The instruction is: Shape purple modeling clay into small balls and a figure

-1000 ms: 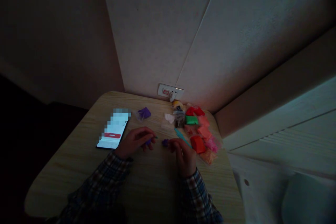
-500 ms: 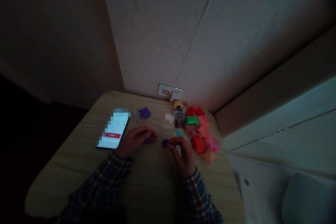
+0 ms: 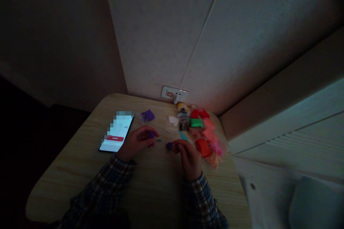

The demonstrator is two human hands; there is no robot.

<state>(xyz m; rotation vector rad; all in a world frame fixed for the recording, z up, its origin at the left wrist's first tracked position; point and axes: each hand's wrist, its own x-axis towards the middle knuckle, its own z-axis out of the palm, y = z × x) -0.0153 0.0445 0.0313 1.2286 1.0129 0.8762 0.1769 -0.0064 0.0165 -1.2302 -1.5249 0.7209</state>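
Note:
Between the curled fingers of my left hand (image 3: 137,142) sits a lump of purple modelling clay (image 3: 152,134). A thin teal stick (image 3: 158,140) pokes out by those fingertips; whether it is held or lies on the table I cannot tell. My right hand (image 3: 189,157) pinches a small dark purple clay piece (image 3: 169,146) at its fingertips, low over the tabletop. The two hands are a short gap apart. Just beyond my right hand lies a flat teal clay tool (image 3: 183,135). A bag with purple clay (image 3: 147,115) rests beyond my left hand.
A lit phone (image 3: 116,132) lies left of my left hand. On the right are several clay packs, among them green (image 3: 196,123), red (image 3: 202,147) and pink (image 3: 216,147). A white piece (image 3: 173,120) lies near the back. The wall socket (image 3: 174,93) stands behind the wooden table (image 3: 67,171).
My left fingers have curled and turned, bringing the purple clay up higher between them. The teal stick shows again beside them. My right fingers have closed up around the small purple piece.

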